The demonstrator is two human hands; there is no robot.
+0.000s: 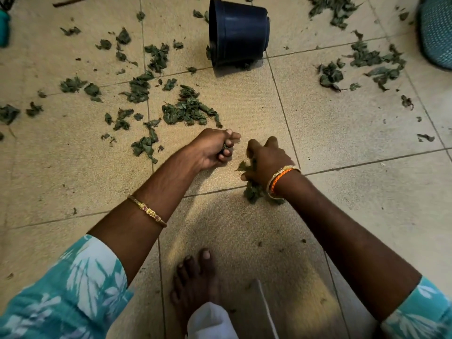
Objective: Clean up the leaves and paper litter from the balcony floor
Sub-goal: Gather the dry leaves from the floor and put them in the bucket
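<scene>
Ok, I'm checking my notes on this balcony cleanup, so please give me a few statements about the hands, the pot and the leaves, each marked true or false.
1. The dark pot stands upright. False: it lies on its side on the tiled floor.
2. The left hand grips a few leaves, its fingers curled. True.
3. The right hand rests on a small leaf pile. True.
4. The floor left of the pot is swept clean. False: scattered leaves lie there.
5. Both wrists are bare. False: the left wears a gold bangle, the right orange and gold bangles.
</scene>
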